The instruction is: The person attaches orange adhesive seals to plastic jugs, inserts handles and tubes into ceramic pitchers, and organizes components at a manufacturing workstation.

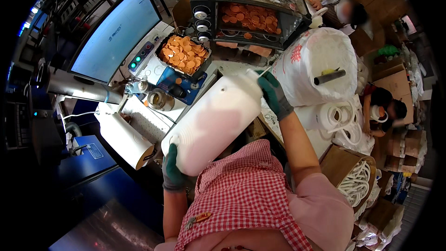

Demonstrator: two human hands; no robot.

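Tilted across my front is a large white plastic canister (216, 121), its lower end nearer to me and its narrower end up to the right. My left hand (174, 167), in a green and grey glove, grips the lower end with the thumb on the ringed face. My right hand (275, 94), gloved alike, is closed at the narrow upper end, where a thin pale strip sticks out; its fingertips are partly hidden. A black tray (204, 67) of orange discs (183, 53) lies beyond the canister.
An oven-like box (204, 0) with more orange discs stands at the back. A monitor (116, 30) is at left, a metal jar (160, 100) before it. A stuffed white sack (316, 69) stands at right, near white rings and a carton (346, 172). Two people work beyond.
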